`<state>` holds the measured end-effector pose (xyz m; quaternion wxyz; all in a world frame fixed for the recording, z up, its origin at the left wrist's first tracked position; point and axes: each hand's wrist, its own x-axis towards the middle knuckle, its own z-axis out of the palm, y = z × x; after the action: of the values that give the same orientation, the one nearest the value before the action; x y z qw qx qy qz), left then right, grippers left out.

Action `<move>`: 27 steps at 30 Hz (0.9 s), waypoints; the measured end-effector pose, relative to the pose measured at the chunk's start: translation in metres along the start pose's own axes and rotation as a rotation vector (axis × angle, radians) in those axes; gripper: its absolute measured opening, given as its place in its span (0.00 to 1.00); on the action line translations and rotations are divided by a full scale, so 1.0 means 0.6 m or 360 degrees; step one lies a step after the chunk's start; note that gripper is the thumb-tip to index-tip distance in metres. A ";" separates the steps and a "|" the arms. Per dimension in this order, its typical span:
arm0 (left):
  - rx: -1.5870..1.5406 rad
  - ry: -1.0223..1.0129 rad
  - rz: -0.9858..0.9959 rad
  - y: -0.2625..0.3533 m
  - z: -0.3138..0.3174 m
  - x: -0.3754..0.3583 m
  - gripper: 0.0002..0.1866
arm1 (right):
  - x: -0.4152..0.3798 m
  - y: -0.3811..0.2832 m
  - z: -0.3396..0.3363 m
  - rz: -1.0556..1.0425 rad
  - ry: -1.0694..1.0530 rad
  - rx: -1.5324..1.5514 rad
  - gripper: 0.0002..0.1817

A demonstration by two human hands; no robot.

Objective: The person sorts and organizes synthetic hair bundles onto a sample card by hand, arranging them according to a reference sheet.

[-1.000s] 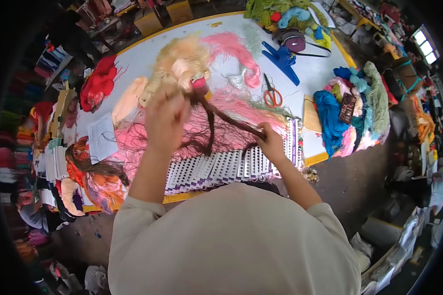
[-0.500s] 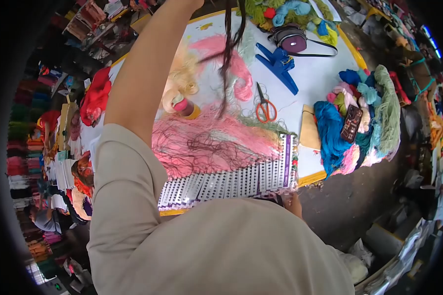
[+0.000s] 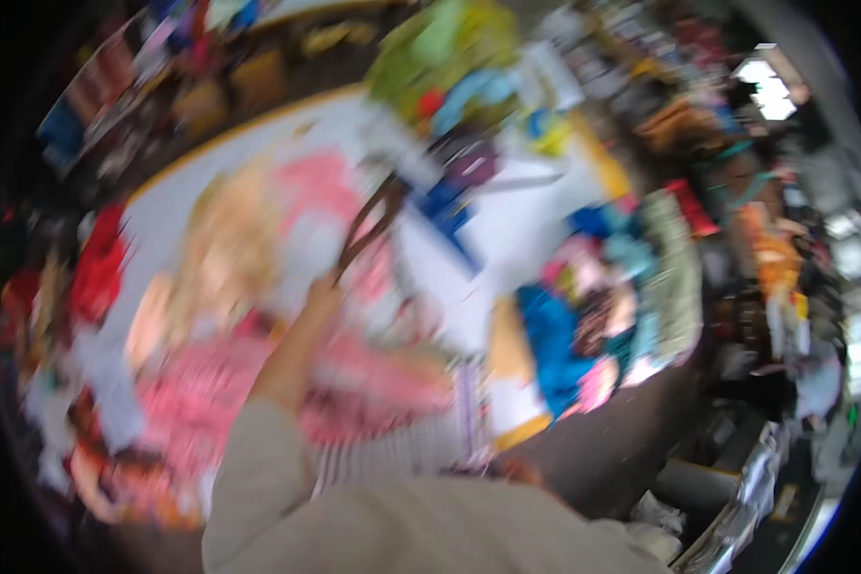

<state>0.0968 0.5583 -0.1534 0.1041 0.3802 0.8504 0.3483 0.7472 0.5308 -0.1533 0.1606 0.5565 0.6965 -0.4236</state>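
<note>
My left hand (image 3: 323, 295) reaches over the table, its fingers closed around a dark brown hank of thread (image 3: 378, 222), which sweeps up to the right. Beneath my forearm lie pink threads (image 3: 373, 373), spread loosely and attached along a row of white perforated cards (image 3: 402, 440) at the front edge. My right hand (image 3: 521, 471) is low by that edge, beside the end of the cards; blur and my shirt hide its fingers. Past the brown hank is a blue clip-like plastic piece (image 3: 445, 225). Motion smears the whole view.
Cream thread (image 3: 225, 249) lies at the left of the white table (image 3: 354, 124). A purple bag (image 3: 474, 161) and green yarn (image 3: 440, 53) are at the back. Blue yarn (image 3: 550, 335) and other colourful skeins are piled on the right beside a brown envelope (image 3: 507, 340).
My left hand has come down from the top of the view to mid-table, still holding the brown thread. The camera has turned, so the table's contents appear shifted left and lower.
</note>
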 end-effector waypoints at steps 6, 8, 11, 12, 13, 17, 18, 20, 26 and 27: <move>-0.0305 -0.0344 -0.0410 -0.022 -0.004 0.027 0.11 | -0.009 0.088 0.001 0.0195 -0.0121 0.0020 0.17; -0.0493 -0.0323 -0.0564 -0.009 -0.018 0.045 0.11 | -0.016 0.091 -0.001 0.0257 -0.0098 -0.0024 0.18; -0.0883 -0.0494 -0.0768 0.030 -0.063 0.073 0.08 | -0.008 0.101 0.008 0.0281 -0.0252 -0.0031 0.19; -0.0922 -0.0368 -0.0725 0.055 -0.077 0.080 0.07 | -0.003 0.105 0.015 0.0285 -0.0305 -0.0068 0.19; -0.0961 -0.0245 -0.0683 0.086 -0.097 0.086 0.06 | -0.010 0.094 0.016 0.0276 -0.0299 -0.0061 0.19; -0.0966 -0.0007 -0.0175 0.244 -0.197 0.107 0.08 | 0.006 0.050 0.025 0.0121 -0.0125 0.0008 0.22; -0.0961 0.0021 -0.0035 0.306 -0.233 0.095 0.07 | 0.019 0.042 0.034 0.0045 -0.0095 -0.0006 0.23; -0.1069 -0.0017 0.0265 0.433 -0.304 0.040 0.07 | -0.016 -0.100 -0.025 -0.0064 0.0323 0.0207 0.26; -0.0611 -0.1109 0.1201 0.641 -0.477 -0.196 0.07 | -0.201 -0.568 -0.276 -0.1690 0.0721 0.0666 0.52; -0.0702 -0.1262 0.1181 0.650 -0.489 -0.219 0.07 | -0.231 -0.615 -0.290 -0.1865 0.0672 0.0732 0.53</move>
<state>0.2816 0.4956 0.3128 0.3621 0.7233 0.4638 0.3613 0.4994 0.5682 0.1973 -0.3592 0.1768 0.7922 -0.4606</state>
